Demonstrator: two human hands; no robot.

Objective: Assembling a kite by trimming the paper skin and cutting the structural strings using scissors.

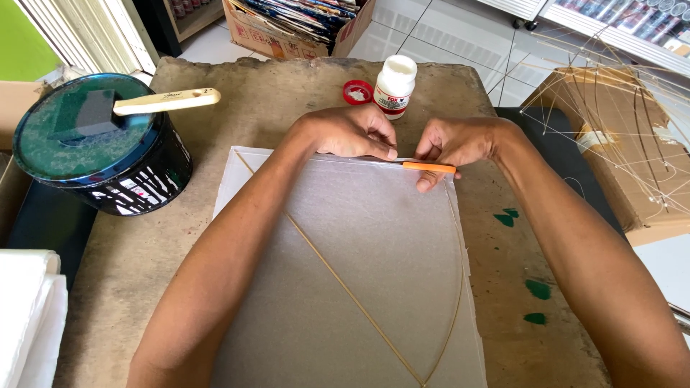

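Note:
A sheet of thin translucent white paper (359, 287) lies flat on the worn brown table (129, 259), with thin bamboo sticks (345, 287) laid across it, one diagonal and one curved. My left hand (352, 133) presses its fingertips on the paper's far edge. My right hand (453, 144) holds a slim orange tool (429, 167), like a small cutter, flat along that same edge, close beside my left fingertips. Both forearms reach over the sheet.
A white glue bottle (395, 85) and its red cap (357, 92) stand just beyond my hands. A dark paint can (93, 147) with a wooden-handled foam brush (144, 104) sits at the left. Bamboo kite frames (611, 122) rest on a cardboard box at the right. Folded white paper (29, 309) lies at the near left.

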